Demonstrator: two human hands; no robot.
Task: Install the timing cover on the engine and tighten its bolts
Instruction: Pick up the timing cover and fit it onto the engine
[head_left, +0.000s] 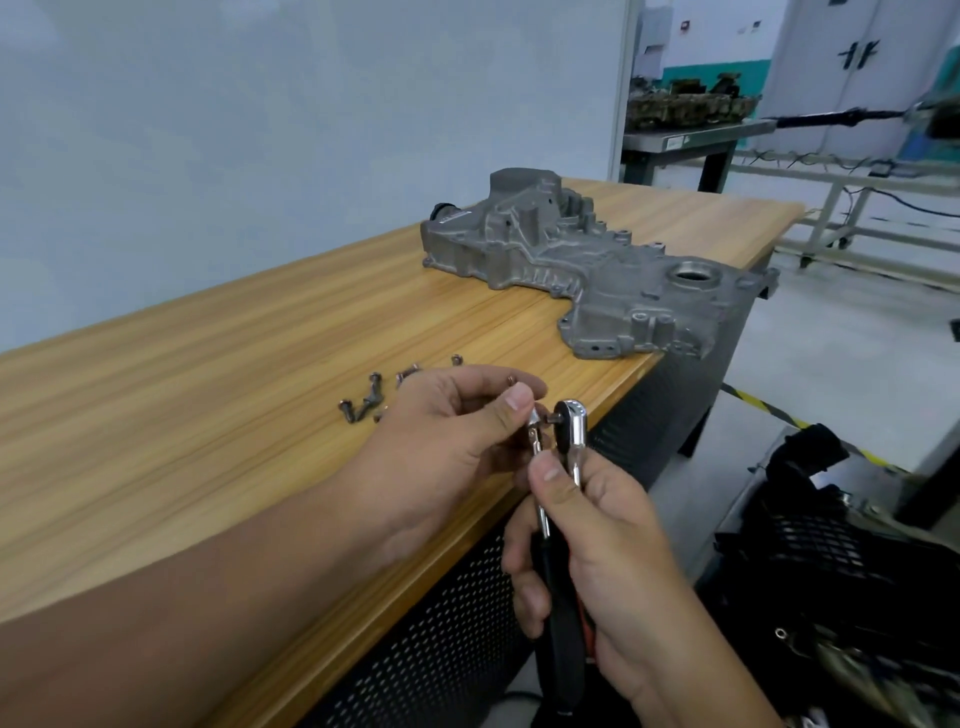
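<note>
The grey cast timing cover (576, 265) lies flat on the wooden workbench (218, 395), its near end at the bench's right edge. Several copper-headed bolts (371, 397) lie loose on the bench, just beyond my left hand. My right hand (597, 545) grips a chrome ratchet wrench (571, 426) by its black handle, head up, over the bench edge. My left hand (452, 431) pinches a small chrome socket piece (534, 422) between thumb and fingers, right against the ratchet's square drive.
A dark engine assembly (841, 571) with black mesh parts sits low at the right. A perforated black panel (447, 623) forms the bench front. A white wall runs behind the bench. Farther back stands a metal table (691, 137) with machine parts.
</note>
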